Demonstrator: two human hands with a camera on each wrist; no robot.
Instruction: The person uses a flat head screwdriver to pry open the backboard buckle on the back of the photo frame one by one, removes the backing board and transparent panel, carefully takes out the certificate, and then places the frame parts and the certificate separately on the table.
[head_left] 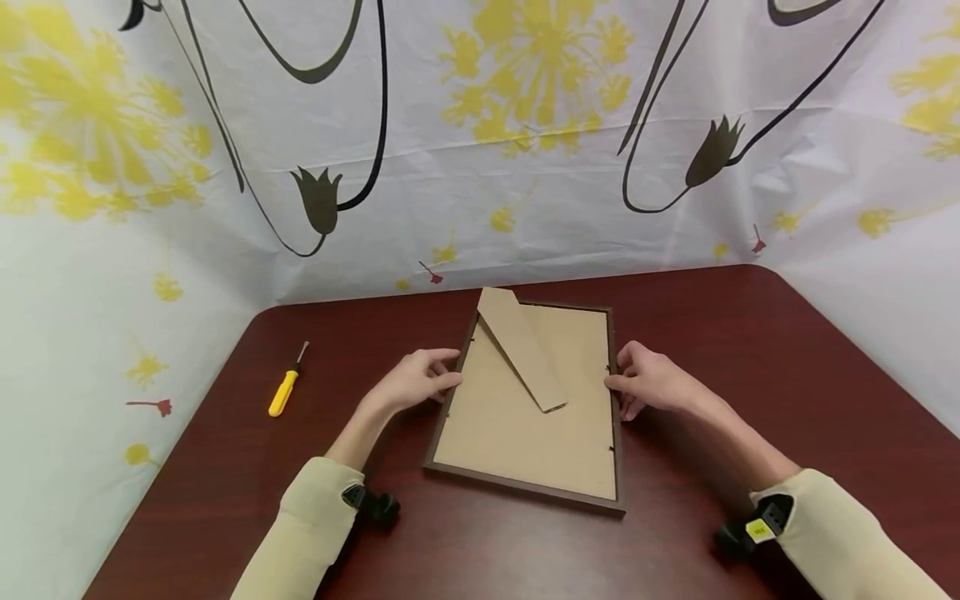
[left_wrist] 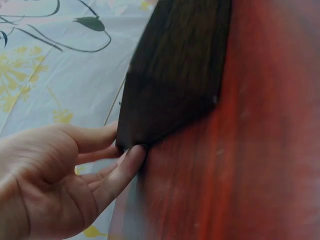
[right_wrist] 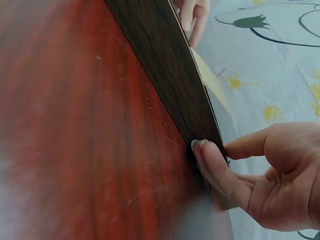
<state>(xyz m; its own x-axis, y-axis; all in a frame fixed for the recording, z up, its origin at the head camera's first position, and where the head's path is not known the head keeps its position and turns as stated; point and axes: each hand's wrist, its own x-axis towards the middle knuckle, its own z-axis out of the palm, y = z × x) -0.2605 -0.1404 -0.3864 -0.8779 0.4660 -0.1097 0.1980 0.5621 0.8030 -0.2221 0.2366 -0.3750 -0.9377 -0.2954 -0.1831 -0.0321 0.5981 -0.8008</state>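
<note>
A picture frame (head_left: 525, 490) with a thin dark brown rim lies face down, its tan backing board (head_left: 480, 433) facing up. Across the board slants a tan easel stand (head_left: 521, 346), its top end over the frame's far left corner. My left hand (head_left: 420, 377) pinches the left side of the frame between thumb and fingers. On the right side, my right hand (head_left: 651, 379) grips the rim, thumb on top. The right wrist view shows those fingertips (right_wrist: 212, 157) under the frame's dark edge (right_wrist: 167, 70). Small dark tabs dot the inner rim.
A screwdriver (head_left: 283, 392) with a yellow handle lies on the left of the dark red wooden table (head_left: 667, 542). Patterned white cloth (head_left: 480, 208) hangs around the table's back and sides.
</note>
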